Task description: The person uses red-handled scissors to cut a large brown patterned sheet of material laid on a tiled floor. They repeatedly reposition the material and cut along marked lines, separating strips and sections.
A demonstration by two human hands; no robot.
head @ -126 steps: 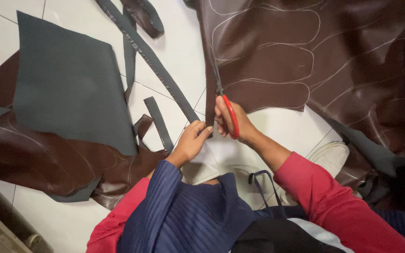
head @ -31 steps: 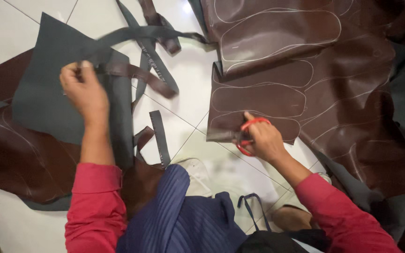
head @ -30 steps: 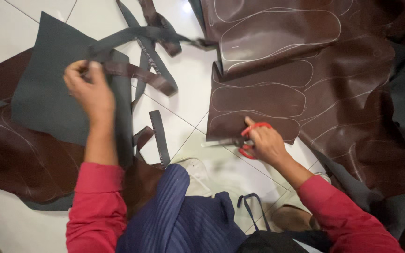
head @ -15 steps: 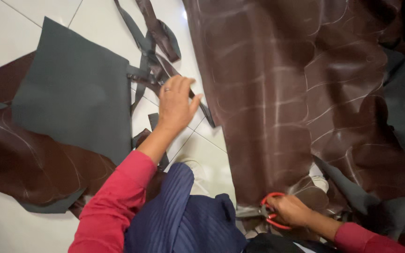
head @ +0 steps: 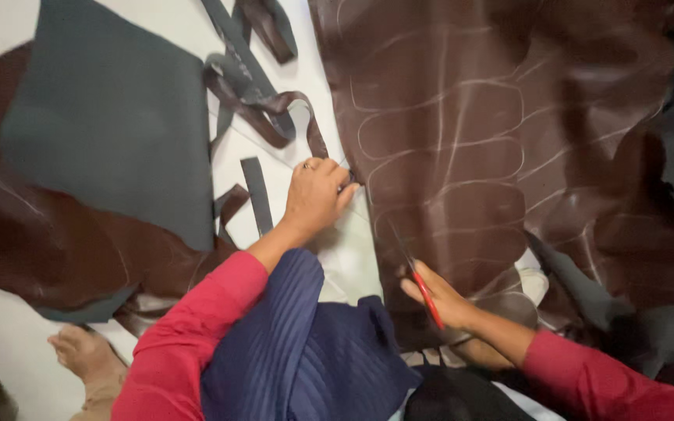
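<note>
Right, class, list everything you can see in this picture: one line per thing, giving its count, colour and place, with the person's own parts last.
Brown leather sheet: one, dark brown with pale traced outlines, spread over the right half.
Grey sheet: one, dark grey, upper left, lying over more brown leather.
Cut strips: several, grey and brown, tangled at top centre; one short grey strip lies near the left hand.
Floor: white tiles, showing at the left and centre.
Scissors: one pair, red handles, on the brown leather sheet at lower centre.
Bare foot: one, bottom left.
Left hand: on the brown leather sheet's edge, centre.
Right hand: holds the scissors.
</note>
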